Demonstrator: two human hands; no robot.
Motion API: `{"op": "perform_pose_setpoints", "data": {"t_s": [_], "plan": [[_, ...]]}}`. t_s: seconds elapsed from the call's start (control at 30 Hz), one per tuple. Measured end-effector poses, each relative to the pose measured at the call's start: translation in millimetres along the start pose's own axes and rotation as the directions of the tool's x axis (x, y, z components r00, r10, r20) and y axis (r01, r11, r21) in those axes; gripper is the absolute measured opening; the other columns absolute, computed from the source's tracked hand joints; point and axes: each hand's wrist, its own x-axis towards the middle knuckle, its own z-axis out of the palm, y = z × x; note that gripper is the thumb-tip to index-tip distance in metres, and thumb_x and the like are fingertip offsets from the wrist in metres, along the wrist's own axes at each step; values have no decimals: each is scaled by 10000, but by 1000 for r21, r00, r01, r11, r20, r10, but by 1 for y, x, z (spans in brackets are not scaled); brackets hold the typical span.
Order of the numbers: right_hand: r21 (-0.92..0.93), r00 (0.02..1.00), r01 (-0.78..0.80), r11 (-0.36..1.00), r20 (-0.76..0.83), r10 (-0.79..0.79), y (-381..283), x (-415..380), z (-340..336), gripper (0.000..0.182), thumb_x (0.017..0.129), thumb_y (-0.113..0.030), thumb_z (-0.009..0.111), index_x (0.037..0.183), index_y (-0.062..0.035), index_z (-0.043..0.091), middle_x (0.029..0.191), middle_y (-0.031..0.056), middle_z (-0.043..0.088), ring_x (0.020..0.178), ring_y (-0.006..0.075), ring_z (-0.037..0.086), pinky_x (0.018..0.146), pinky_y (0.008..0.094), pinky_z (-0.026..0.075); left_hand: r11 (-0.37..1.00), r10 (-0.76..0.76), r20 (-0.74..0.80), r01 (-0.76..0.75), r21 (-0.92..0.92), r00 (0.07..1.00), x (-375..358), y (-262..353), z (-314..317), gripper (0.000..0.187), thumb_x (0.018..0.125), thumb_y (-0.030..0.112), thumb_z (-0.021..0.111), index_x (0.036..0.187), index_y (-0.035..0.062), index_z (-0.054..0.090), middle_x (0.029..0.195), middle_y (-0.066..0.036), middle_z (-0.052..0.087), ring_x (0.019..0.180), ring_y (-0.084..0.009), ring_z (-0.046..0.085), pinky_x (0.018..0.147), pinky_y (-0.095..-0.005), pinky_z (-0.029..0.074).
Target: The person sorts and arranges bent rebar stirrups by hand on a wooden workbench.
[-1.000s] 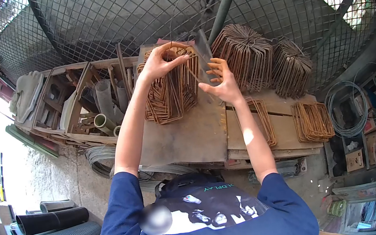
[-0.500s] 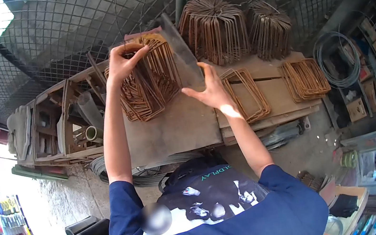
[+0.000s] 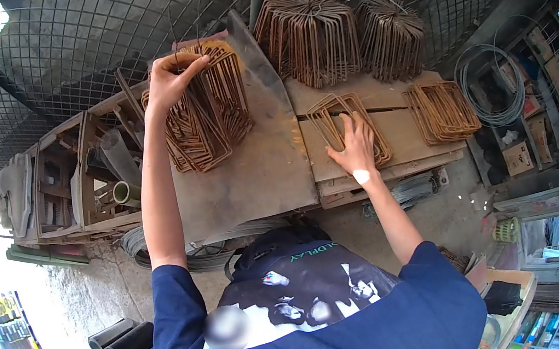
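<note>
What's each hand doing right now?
Left hand: curled at the big rusty pile; can't tell if gripping.
Right hand: open, over rusty frames.

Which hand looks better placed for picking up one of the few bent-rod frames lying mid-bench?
Right, most likely. The right hand is at the few bent-rod frames, fingers spread and apparently holding nothing. The left hand is up at the larger pile, farther from those frames.

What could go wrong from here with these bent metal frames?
The loose frames under the right hand overlap, so lifting one might snag another. The left hand is close to the crowded left bundle, where bars could pinch or scrape bare fingers. The right-hand stack lies near the table's front edge; a knock might tip some off.
</note>
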Motion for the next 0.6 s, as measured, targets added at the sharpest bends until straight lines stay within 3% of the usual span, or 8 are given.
{"op": "perform_pose_setpoints", "data": {"t_s": [0.13,0.33,0.5,0.57,0.6], "plan": [[73,999,-42,996,6,42,-4,2,-12,901,653,-290,812,1382,-78,326,1331,250,388,1224,403,407,1000,522,332,999,19,0,-19,-39,1000,0,3,1,228,857,206,701,887,-20,712,795,-72,706,759,-105,654,738,-260,516],[367,994,15,930,-107,26,6,6,-8,889,654,-289,807,1379,-93,332,1287,203,477,1191,382,455,983,498,361,1000,16,-4,-16,-4,1000,-1,5,1,208,847,191,707,868,-16,716,785,-72,707,744,-102,647,721,-250,508],[287,977,41,957,-210,21,-5,9,-19,875,618,-248,827,1333,-26,374,1253,230,507,1160,382,500,965,433,420,998,56,-34,-56,-1,998,-2,9,2,199,820,178,728,858,-17,723,777,-68,709,712,-102,642,690,-262,510],[488,961,97,867,-273,47,2,20,-22,874,620,-250,831,1336,-37,376,1258,218,511,1144,340,522,934,424,453,999,1,-29,-2,-52,1000,-2,1,3,210,809,181,739,852,-24,721,776,-71,708,723,-100,649,685,-254,516],[523,960,50,851,-259,104,1,30,-32,894,626,-259,837,1349,-59,352,1250,212,513,1123,309,538,901,436,481,999,2,-37,-3,-34,999,-3,7,3,221,805,189,745,852,-25,719,776,-71,707,724,-102,651,686,-253,518]]}}
